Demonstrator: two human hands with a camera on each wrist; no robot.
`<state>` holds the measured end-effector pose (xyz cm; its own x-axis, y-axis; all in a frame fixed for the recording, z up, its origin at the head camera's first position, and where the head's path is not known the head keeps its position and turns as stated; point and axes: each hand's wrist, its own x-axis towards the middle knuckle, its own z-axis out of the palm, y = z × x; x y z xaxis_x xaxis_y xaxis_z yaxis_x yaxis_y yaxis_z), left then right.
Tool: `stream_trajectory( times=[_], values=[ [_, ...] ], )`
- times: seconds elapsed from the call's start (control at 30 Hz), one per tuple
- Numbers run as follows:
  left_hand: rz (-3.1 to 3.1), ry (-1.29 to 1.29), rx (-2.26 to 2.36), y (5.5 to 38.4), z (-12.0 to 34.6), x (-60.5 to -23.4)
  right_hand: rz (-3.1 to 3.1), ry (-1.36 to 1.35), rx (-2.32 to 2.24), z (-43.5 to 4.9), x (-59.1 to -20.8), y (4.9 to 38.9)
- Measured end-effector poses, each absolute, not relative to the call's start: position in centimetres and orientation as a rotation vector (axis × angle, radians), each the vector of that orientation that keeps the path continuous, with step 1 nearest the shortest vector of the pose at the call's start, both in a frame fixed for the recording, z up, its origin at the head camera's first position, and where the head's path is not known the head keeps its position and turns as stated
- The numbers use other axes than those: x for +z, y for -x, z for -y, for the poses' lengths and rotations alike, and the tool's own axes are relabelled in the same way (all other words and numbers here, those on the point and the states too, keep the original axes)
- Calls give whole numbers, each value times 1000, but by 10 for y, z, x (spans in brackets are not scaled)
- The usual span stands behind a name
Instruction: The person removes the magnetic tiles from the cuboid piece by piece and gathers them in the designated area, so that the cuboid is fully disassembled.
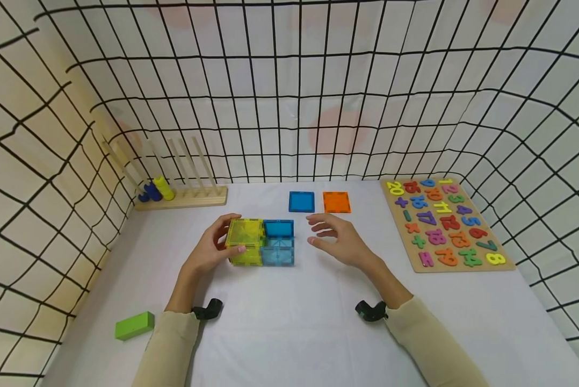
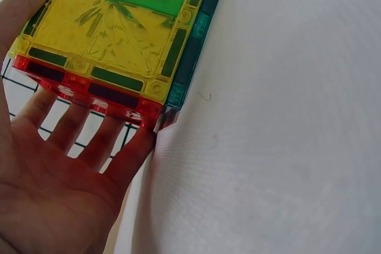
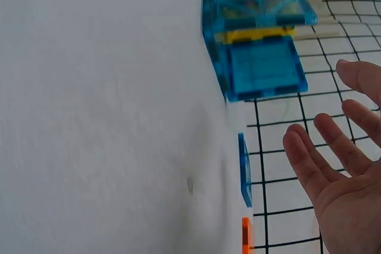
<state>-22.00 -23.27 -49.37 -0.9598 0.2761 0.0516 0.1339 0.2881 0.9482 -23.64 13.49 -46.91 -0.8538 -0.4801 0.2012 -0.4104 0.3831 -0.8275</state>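
My left hand (image 1: 211, 248) grips the left end of a box of see-through magnetic tiles, its thumb on the front face and its fingers round the side. That end has a yellow tile (image 1: 245, 233) on top; in the left wrist view a red tile (image 2: 89, 90) shows along the side near the fingers. Blue tiles (image 1: 278, 256) form a lower section joined on the right, with an upright blue tile (image 3: 266, 68) at its back. My right hand (image 1: 340, 240) is held over the table to the right of the blue section, fingers spread and relaxed, holding nothing.
Behind the box lie a loose blue tile (image 1: 301, 202) and an orange tile (image 1: 337, 202). A wooden peg rack (image 1: 193, 198) stands back left, a number puzzle board (image 1: 444, 226) lies right, and a green block (image 1: 135, 325) front left. Black wire mesh (image 1: 299, 97) surrounds the table.
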Motion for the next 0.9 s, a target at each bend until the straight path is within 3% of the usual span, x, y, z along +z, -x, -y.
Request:
stream_trajectory(
  times=[0.9],
  values=[
    [-2443, -395, 1758, 221, 233, -496, -2387, 983, -1574, -108, -473, 211]
  ],
)
